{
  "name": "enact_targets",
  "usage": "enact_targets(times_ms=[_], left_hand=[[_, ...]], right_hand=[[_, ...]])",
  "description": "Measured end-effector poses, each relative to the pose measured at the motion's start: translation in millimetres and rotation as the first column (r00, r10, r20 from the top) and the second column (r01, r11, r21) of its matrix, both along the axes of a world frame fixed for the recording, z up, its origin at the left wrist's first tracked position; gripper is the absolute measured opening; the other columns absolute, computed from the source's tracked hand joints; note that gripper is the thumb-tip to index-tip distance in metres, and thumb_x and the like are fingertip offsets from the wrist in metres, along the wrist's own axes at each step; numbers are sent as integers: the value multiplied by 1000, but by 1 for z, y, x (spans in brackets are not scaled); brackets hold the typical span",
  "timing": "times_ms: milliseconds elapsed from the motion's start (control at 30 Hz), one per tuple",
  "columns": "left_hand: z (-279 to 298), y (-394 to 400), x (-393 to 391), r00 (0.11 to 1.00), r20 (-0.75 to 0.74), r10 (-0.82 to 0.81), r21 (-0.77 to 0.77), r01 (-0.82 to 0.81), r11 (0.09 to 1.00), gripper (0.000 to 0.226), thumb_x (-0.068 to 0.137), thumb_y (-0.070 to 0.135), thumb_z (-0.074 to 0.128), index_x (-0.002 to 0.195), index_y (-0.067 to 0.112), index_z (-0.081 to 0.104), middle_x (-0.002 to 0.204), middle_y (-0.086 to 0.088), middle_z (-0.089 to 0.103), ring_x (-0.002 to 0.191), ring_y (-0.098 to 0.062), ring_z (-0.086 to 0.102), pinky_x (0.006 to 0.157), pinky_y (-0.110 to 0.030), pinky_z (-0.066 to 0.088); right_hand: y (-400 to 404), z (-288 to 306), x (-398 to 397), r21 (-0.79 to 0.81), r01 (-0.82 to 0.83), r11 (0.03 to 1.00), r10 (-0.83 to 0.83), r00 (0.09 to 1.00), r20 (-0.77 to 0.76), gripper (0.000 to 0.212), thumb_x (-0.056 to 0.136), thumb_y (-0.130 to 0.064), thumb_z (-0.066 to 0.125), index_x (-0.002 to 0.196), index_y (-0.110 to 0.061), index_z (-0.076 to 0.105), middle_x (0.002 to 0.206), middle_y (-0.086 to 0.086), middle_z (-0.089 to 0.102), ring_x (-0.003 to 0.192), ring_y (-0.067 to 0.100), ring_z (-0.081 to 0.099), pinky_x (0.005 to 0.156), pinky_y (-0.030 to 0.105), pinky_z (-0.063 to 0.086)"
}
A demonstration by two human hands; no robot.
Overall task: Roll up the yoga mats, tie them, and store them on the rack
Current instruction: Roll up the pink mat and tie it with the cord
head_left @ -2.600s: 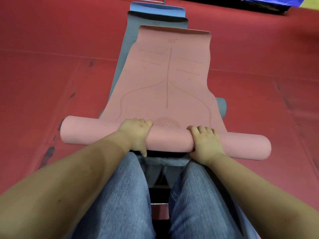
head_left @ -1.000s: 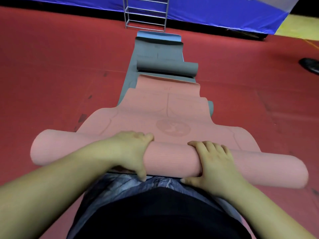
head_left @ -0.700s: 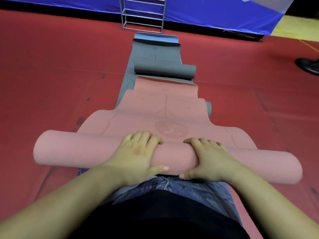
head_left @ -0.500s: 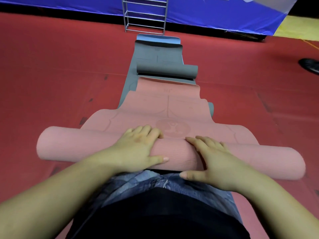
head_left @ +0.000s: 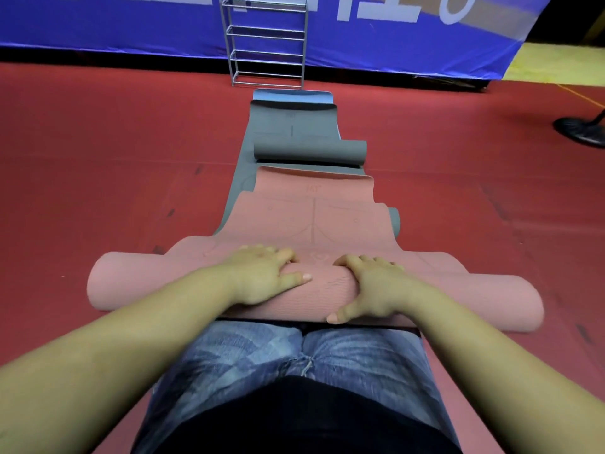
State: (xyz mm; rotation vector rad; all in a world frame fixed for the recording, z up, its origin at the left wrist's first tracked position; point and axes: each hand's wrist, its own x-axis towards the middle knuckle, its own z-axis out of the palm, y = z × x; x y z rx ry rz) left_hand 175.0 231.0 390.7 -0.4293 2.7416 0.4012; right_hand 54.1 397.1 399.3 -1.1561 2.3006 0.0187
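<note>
Pink yoga mat [head_left: 327,221], half rolled on the red floor [head_left: 98,158] before the kneeling person, with left hand [head_left: 262,276] and right hand [head_left: 373,286] pressing spread, straight fingers onto the roll [head_left: 147,283], probably to keep it tight.

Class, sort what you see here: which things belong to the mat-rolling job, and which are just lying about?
Job: pink mat, half rolled under left hand and right hand; grey mat; blue mat; metal rack.
Lying about: blue banner; black stand base.
</note>
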Motion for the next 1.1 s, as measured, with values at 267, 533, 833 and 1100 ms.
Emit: enact_targets(times_ms=[267,533,833,1100], left_hand=[[-25,15,24,945,-327,-10,-111,-28,993,88,68,77,8,129,26,46,119,3,48,114,-20,44,97,-35,28],[-23,-16,-17,996,-79,28,42,-25,999,52,89,66,34,125,30,47,128,1,50,120,-20,43,102,-35,32],[-29,-27,-27,997,-47,66,116,-60,991,51,90,65,33,122,30,51,130,1,53,121,-20,45,99,-34,35],[-22,-31,5,984,-179,3,-142,-29,989,103,59,87,12,139,25,34,138,1,45,127,-19,42,106,-33,29]], right_hand=[[13,-5,18,-134,-44,990,16,978,-208,99,68,-68,66,147,-32,19,147,-1,30,137,21,24,116,46,12],[-5,-25,0,-104,-38,994,13,973,-231,101,63,-68,70,145,-34,21,143,-4,35,134,20,29,114,45,15],[-23,-22,-19,-18,-44,999,41,993,-110,97,63,-65,73,143,-34,27,141,-3,41,130,21,34,112,45,21],[-25,-13,-33,14,-10,1000,10,1000,-23,94,64,-63,74,142,-33,29,141,0,42,129,24,37,109,43,27]])
